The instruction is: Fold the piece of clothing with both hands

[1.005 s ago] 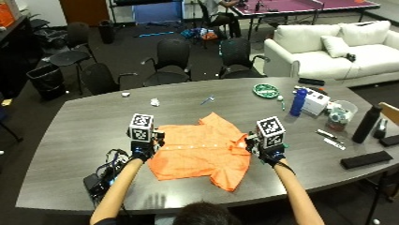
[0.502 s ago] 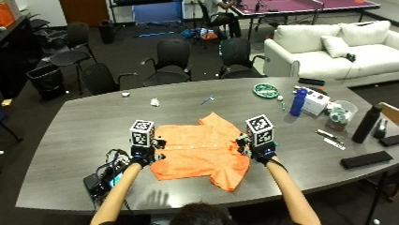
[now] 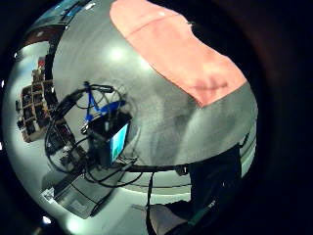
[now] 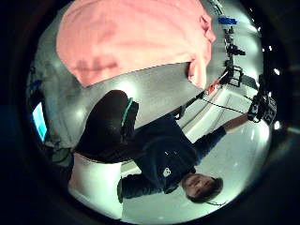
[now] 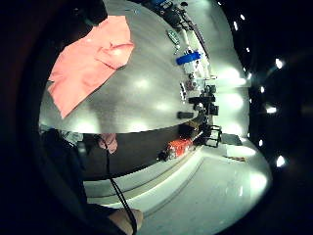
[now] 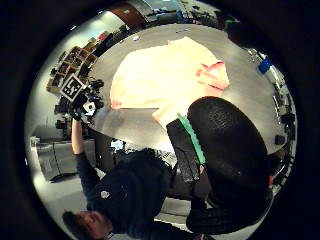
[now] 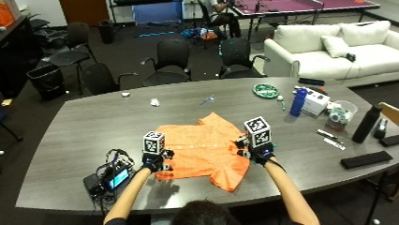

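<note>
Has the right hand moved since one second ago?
Yes. The right hand moved left, away from the blue bottle, further over the orange shirt.

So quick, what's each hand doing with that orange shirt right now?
Left hand: over the near-left edge of the orange shirt; grip cannot be told.
Right hand: at the shirt's right edge; grip cannot be told.
</note>
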